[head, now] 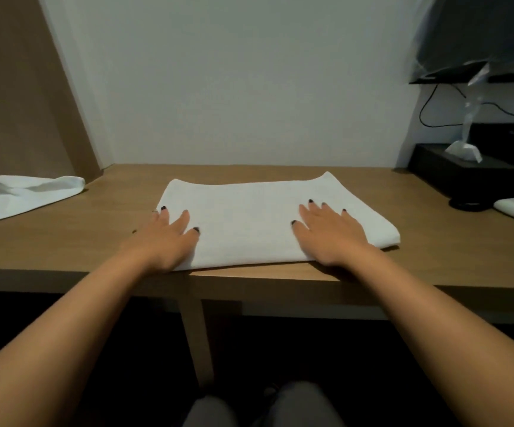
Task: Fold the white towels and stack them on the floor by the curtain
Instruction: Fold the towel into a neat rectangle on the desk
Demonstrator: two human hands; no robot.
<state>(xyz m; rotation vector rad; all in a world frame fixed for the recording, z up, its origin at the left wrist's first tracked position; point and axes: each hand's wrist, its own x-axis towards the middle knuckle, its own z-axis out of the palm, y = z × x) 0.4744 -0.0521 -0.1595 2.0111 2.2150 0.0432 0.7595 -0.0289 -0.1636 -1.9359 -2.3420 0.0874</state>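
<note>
Pressing flat, left hand (169, 238) and right hand (329, 232) cover the folded towel (249, 223), lying left-right.

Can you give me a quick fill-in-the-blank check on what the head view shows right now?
1. Both hands lie flat on the folded ____ towel.
2. The left hand sits near the towel's ____ edge.
3. The towel rests on a ____ desk.
4. A second, unfolded towel lies at the desk's far ____.

Missing words: white; left; wooden; left

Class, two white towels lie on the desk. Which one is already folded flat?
The towel in the middle, under both hands, is folded into a neat flat rectangle. The towel at the left edge lies loose and rumpled.
</note>
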